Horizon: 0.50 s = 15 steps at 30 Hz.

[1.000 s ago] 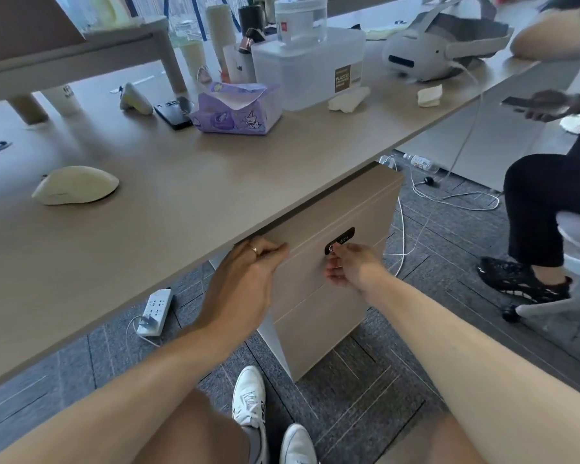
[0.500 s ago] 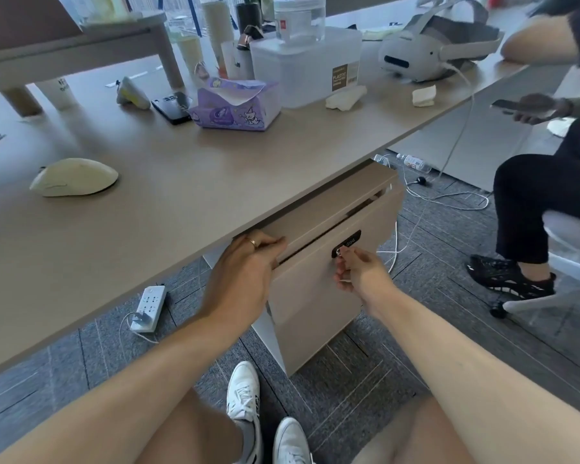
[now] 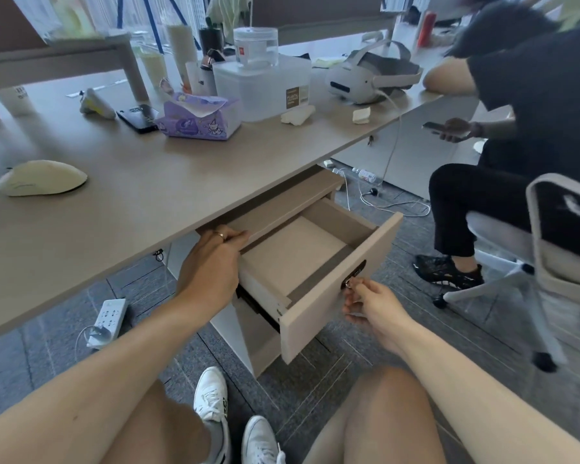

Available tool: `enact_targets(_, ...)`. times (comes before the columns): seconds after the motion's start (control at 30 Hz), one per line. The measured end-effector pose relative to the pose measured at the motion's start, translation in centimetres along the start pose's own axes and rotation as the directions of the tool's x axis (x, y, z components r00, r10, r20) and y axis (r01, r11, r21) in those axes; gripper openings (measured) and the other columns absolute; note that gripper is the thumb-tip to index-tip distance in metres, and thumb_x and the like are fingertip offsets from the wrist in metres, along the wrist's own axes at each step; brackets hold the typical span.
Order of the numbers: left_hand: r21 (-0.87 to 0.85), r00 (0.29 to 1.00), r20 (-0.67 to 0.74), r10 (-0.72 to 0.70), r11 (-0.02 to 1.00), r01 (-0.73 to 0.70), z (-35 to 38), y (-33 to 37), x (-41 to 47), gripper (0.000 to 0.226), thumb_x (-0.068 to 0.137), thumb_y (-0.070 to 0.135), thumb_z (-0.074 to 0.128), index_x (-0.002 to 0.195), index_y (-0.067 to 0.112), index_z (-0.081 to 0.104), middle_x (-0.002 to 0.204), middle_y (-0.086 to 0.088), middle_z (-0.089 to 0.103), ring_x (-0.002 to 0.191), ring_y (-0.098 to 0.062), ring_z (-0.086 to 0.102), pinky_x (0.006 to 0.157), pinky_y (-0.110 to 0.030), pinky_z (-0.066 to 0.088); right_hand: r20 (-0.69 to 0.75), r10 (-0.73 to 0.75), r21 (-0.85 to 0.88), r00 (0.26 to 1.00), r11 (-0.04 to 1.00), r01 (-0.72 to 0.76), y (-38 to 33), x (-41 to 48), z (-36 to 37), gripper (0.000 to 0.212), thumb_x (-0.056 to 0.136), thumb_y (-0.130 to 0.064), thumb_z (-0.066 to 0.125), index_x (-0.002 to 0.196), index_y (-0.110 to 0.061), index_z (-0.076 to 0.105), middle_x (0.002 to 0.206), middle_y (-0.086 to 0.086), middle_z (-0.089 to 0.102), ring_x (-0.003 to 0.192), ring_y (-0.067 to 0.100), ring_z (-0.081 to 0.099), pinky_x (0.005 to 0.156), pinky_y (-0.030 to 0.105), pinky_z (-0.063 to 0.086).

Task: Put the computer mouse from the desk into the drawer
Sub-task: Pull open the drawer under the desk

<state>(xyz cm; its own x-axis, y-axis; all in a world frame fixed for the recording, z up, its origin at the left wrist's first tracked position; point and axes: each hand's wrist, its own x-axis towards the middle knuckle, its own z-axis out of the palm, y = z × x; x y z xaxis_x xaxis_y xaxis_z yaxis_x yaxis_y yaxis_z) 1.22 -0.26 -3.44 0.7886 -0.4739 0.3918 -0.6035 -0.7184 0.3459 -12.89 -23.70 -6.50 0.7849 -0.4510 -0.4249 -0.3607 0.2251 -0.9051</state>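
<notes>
A cream computer mouse [image 3: 41, 178] lies on the beige desk [image 3: 141, 202] at the far left, untouched. Under the desk's front edge the top drawer [image 3: 335, 289] of a beige cabinet stands pulled well out, and its inside looks bare. My right hand [image 3: 372, 306] pinches the small key in the lock on the drawer's front panel. My left hand [image 3: 211, 266] grips the top edge of the cabinet, just left of the drawer.
On the desk sit a purple tissue pack [image 3: 198, 120], a black phone [image 3: 138, 117], a clear plastic box [image 3: 265, 85] and a white headset [image 3: 369, 78]. A seated person [image 3: 529, 128] with a phone is at the right beside a chair [image 3: 563, 236]. A power strip [image 3: 109, 318] lies on the floor.
The drawer has slid from shut to well open, drawn out by my right hand on the key. My left hand stayed on the cabinet's top edge. The mouse has not moved.
</notes>
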Motion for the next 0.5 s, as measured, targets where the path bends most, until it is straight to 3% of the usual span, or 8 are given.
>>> enact_targets(0.13, -0.012, 0.997, 0.044, -0.058, 0.998, 0.058, 0.0, 0.4, -0.2, 0.054, 0.092, -0.002, 0.056, 0.140, 0.024, 0.057, 0.130, 0.011, 0.054, 0.116, -0.013, 0.046, 0.084, -0.022, 0.036, -0.006, 0.032, -0.025, 0.999, 0.999, -0.032, 0.5, -1.5, -1.9, 0.019, 0.103, -0.014, 0.039, 0.096, -0.011, 0.057, 0.072, 0.005, 0.056, 0.063, 0.020, 0.059, 0.066, 0.033, 0.052)
enact_targets(0.23, 0.038, 0.995, 0.065, -0.070, 0.997, 0.068, -0.4, 1.2, -0.2, 0.045, 0.096, 0.005, 0.054, 0.140, 0.016, 0.057, 0.134, 0.003, 0.055, 0.120, -0.020, 0.048, 0.088, -0.035, 0.048, -0.011, 0.033, -0.033, 0.999, 0.999, -0.033, 0.9, -2.2, -2.8, 0.021, 0.103, -0.016, 0.039, 0.098, -0.010, 0.058, 0.074, 0.006, 0.056, 0.064, 0.020, 0.059, 0.068, 0.033, 0.053)
enact_targets(0.33, 0.062, 0.992, 0.094, -0.084, 0.995, 0.078, -0.7, 1.7, -0.1, 0.042, 0.098, 0.011, 0.055, 0.140, 0.013, 0.056, 0.135, 0.000, 0.055, 0.121, -0.023, 0.048, 0.094, -0.042, 0.050, -0.018, 0.026, -0.038, 0.999, 0.999, -0.027, 1.0, -2.7, -3.3, 0.022, 0.104, -0.015, 0.038, 0.096, -0.008, 0.058, 0.073, 0.006, 0.056, 0.065, 0.020, 0.059, 0.066, 0.033, 0.054)
enact_targets(0.5, 0.093, 0.987, 0.134, -0.092, 0.992, 0.080, -1.1, 2.1, -0.1, 0.043, 0.099, 0.017, 0.055, 0.142, 0.011, 0.055, 0.137, -0.002, 0.054, 0.122, -0.024, 0.048, 0.092, -0.040, 0.049, -0.019, 0.025, -0.042, 1.000, 0.999, -0.025, 1.1, -2.7, -3.6, 0.022, 0.103, -0.016, 0.039, 0.094, -0.010, 0.058, 0.074, 0.007, 0.056, 0.064, 0.020, 0.060, 0.068, 0.035, 0.053)
